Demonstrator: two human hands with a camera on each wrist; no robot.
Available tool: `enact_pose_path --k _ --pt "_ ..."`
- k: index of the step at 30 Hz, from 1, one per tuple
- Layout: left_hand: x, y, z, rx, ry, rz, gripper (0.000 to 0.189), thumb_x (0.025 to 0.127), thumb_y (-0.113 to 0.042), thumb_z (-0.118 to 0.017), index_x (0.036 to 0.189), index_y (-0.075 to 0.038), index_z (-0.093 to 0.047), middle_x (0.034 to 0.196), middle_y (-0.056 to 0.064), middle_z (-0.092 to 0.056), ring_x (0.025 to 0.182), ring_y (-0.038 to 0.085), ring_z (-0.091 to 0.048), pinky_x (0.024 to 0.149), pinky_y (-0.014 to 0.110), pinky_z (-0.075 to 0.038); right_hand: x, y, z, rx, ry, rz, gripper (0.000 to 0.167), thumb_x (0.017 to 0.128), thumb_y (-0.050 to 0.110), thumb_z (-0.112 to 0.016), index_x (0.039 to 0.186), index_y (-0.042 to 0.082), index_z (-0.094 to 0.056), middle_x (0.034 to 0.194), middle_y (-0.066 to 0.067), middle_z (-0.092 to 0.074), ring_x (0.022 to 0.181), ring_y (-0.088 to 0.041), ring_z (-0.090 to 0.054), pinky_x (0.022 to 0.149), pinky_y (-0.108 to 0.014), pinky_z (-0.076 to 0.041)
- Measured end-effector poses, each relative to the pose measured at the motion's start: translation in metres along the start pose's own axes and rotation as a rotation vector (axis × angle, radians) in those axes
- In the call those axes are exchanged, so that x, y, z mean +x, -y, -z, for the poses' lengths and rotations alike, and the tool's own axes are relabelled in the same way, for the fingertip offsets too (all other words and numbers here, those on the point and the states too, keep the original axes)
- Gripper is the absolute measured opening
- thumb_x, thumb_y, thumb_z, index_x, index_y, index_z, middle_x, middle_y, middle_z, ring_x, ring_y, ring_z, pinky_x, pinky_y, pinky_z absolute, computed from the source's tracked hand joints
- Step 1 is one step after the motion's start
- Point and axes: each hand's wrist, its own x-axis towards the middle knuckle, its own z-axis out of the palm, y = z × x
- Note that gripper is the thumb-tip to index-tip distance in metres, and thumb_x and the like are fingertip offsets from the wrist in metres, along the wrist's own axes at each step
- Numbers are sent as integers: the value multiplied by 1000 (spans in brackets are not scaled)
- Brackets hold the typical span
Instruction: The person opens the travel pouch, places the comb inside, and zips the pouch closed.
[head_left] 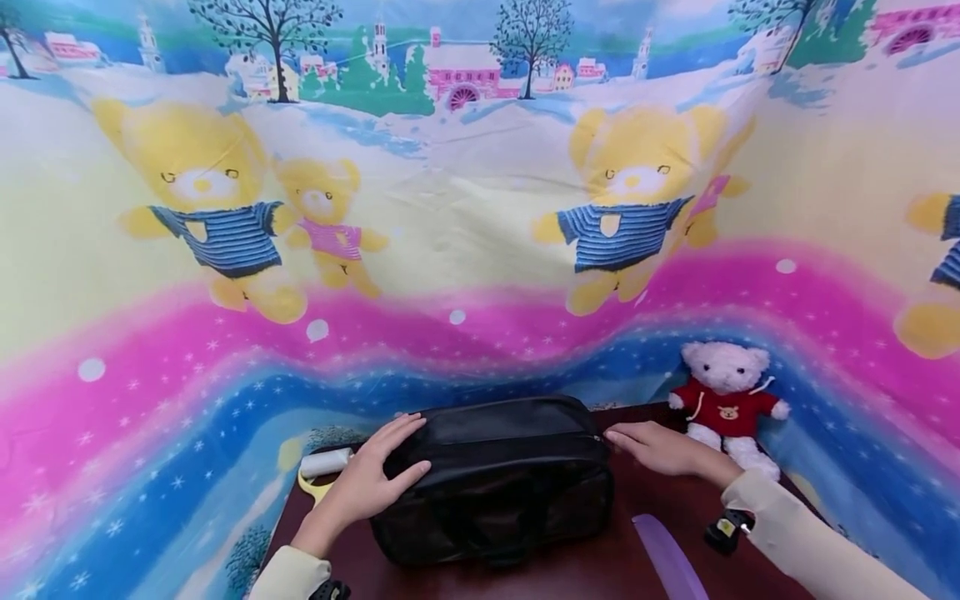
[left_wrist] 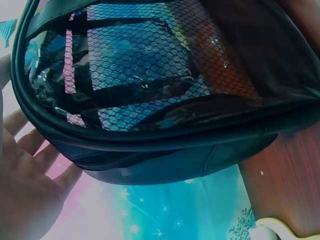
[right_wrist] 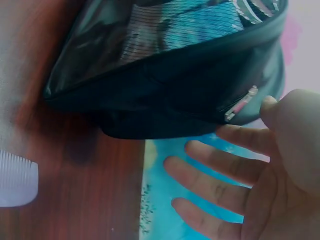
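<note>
A black zip-up bag (head_left: 495, 483) stands on the dark red table, with clear panels and mesh (left_wrist: 145, 55) showing in the left wrist view. My left hand (head_left: 382, 471) rests on its top left end, fingers spread and thumb apart. At the other end is my right hand (head_left: 660, 446), its thumb and forefinger right at the bag's edge, close to the zip pull (right_wrist: 240, 105). The other fingers (right_wrist: 215, 185) of that hand extend loosely below. Nothing shows of the bag's contents in the head view.
A purple comb (head_left: 667, 554) lies at the front right of the table. A white plush bear (head_left: 726, 400) in a red top sits at the back right corner. Behind the bag at left is a white roller with a yellow handle (head_left: 324, 465). Bear-printed cloth (head_left: 450, 233) hangs behind.
</note>
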Motion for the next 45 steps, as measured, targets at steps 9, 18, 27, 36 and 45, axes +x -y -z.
enact_pose_path --k 9,18,27,36,45 --pt "2 5 -1 -65 103 40 74 99 -59 -59 162 -39 -28 172 -12 -17 163 22 -11 121 68 -26 4 -7 -6 130 28 11 32 112 29 -43 94 10 -61 80 -5 -67 67 -13 -66 67 -31 -56" --pt "0 12 -4 -128 99 30 78 101 -49 -61 165 -30 -22 174 -6 -10 163 29 -2 122 72 -18 12 -9 -10 213 71 -127 38 111 40 -43 101 10 -64 84 -7 -68 71 -28 -70 62 -40 -57" --pt "-1 20 -8 -110 64 124 85 97 -57 -63 165 -38 -16 175 -9 -2 163 29 3 121 75 -15 15 -12 -13 342 81 -106 37 110 34 -49 100 -1 -59 84 -11 -64 71 -29 -71 58 -34 -57" --pt "-9 28 -20 -241 -19 281 89 97 -56 -63 163 -45 -4 175 4 4 161 40 -5 117 77 -20 11 -3 -11 293 4 -108 35 110 36 -48 96 5 -54 83 -19 -64 58 -26 -69 50 -45 -57" --pt "-21 36 -23 -430 -34 184 84 104 -31 -61 166 -35 -5 175 7 12 160 43 9 118 78 -13 10 2 3 403 104 -130 43 111 39 -43 92 6 -62 78 -20 -63 61 -32 -67 49 -36 -53"
